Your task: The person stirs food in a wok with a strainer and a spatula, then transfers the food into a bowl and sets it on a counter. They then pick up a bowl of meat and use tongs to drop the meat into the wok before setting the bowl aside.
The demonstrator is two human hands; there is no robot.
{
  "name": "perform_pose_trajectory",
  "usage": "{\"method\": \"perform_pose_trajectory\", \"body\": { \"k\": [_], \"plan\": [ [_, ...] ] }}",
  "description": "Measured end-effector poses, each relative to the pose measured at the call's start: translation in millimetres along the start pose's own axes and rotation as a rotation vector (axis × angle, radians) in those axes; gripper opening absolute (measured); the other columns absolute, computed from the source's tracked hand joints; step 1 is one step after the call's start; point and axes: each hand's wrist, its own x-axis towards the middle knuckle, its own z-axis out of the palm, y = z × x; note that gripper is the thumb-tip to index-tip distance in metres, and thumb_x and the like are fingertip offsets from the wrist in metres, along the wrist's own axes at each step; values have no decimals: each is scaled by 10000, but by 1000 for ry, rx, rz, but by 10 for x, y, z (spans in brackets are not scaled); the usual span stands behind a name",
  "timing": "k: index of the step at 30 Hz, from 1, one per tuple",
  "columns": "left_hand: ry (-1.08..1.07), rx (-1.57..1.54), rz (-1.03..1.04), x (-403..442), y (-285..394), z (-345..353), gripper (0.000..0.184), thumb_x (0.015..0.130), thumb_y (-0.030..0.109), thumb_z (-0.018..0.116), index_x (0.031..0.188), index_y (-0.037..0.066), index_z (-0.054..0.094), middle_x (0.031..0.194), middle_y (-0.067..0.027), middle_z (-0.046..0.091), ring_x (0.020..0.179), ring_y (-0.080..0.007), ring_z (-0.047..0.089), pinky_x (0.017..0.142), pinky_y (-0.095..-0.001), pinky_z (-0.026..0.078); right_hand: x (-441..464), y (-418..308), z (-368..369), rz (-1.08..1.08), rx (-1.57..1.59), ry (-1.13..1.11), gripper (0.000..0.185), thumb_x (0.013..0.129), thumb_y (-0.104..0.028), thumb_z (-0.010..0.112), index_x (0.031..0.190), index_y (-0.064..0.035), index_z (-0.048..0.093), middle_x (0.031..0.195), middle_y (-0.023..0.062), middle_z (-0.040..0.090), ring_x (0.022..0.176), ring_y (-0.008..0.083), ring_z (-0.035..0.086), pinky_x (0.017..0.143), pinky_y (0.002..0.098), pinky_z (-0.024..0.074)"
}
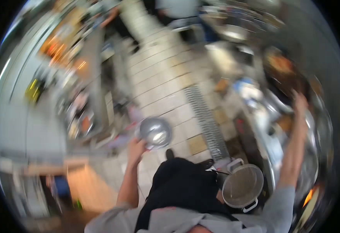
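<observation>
A round metal bowl [155, 132] hangs over the tiled floor, its rim gripped by my left hand [137, 148]. The inside looks shiny, and I make out no food in it. On the right, my right arm stretches out over the stove, and my right hand [300, 101] is at the near edge of a dark pan [284, 75] with something orange-brown in it. Motion blur hides how the fingers lie there. Beside my right hip stands a large pot [243, 185] with white handles.
A metal counter [91, 73] with containers and food runs along the left. A floor drain grate [205, 122] crosses the tiles [154, 83]. Flame [308, 197] shows at the lower right. Two people [177, 9] stand at the far end.
</observation>
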Motion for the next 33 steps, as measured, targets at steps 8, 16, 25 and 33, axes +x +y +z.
{"method": "perform_pose_trajectory", "body": {
  "k": [8,16,25,33],
  "plan": [
    [414,-632,8,529,-307,-1025,104,787,19,583,768,-10,485,692,-68,501,551,-167,558,471,-289,543,86,1485,57,-279,104,3,494,902,-75,489,1389,-102,413,1396,191,416,1224,321,467,955,359,420],
    [826,-849,133,1600,-418,-3539,95,773,-24,555,857,-40,514,759,-110,547,580,-214,571,485,-310,527,-668,1243,-26,14,23,67,463,910,-105,471,1372,-122,448,1373,197,440,1182,321,510,895,355,469],
    [933,100,244,2339,-930,-4944,288,865,264,577,855,-16,647,698,-124,647,676,-275,643,583,-351,491,-938,620,-175,289,69,106,411,957,-199,434,1351,-91,475,1352,182,475,1166,290,532,926,360,449],
    [753,-568,-177,1858,-1455,-3633,263,864,212,596,853,-51,582,813,-126,609,758,-279,640,637,-385,554,-1585,-240,-545,284,85,194,434,970,-294,430,1327,-57,499,1341,155,496,1150,264,541,962,363,431]
  ]
}}
